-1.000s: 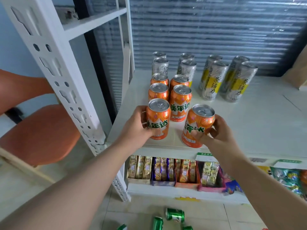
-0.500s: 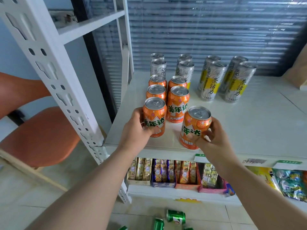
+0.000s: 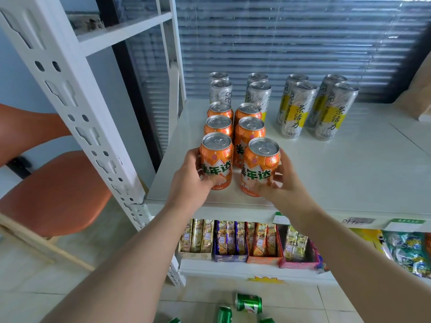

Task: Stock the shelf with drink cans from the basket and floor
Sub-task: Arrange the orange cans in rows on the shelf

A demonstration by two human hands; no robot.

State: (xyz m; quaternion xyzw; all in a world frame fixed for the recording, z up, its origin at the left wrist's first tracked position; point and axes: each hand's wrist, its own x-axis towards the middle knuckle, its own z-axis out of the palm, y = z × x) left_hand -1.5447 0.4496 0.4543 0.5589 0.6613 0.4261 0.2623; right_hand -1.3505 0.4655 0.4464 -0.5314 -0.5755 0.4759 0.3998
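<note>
Two orange drink cans stand side by side at the front of the white shelf. My left hand grips the left orange can. My right hand grips the right orange can, which stands upright close beside the left one. Behind them stand two rows of more orange cans, then silver cans at the back. Green cans lie on the floor below. No basket is in view.
Tall silver-and-yellow cans stand to the right at the back. A white perforated upright rises on the left, an orange chair beyond it. Snack boxes fill the lower shelf. A cardboard box sits far right.
My right hand has moved its orange can left and set it upright next to the left can. The left can has stayed in place at the front of its row.
</note>
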